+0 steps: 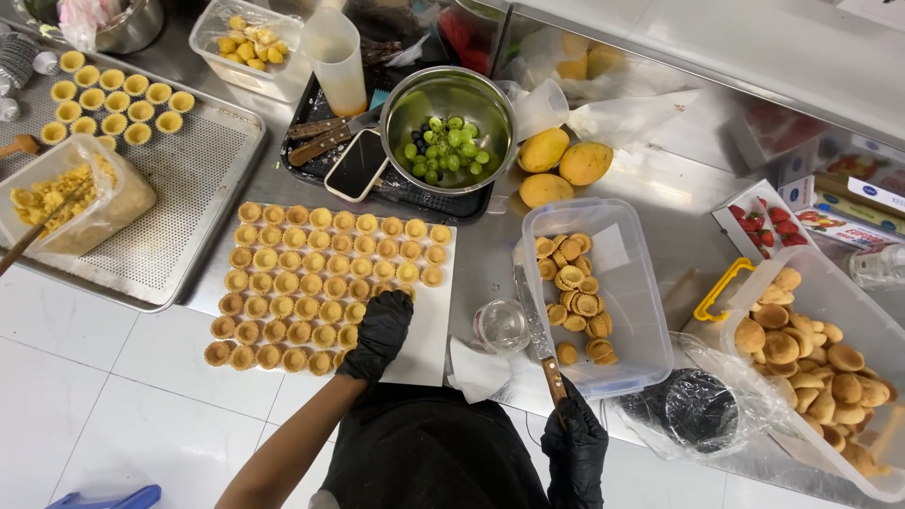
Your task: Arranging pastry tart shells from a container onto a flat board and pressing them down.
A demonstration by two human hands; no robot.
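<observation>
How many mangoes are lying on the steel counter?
3: two mangoes lie side by side right of the steel bowl; a third lies just below them. Others may be hidden behind the plastic bags.

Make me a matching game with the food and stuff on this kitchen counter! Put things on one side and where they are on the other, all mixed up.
Things:
1. Grapes
2. Knife
3. Mangoes
4. Left hand

Places:
A. Held by the right hand, blade lying over the edge of a clear tub
B. In the metal bowl
C. Resting on the rows of tart shells
D. Loose on the counter beside the bowl

Pairs: 1-B, 2-A, 3-D, 4-C
</observation>
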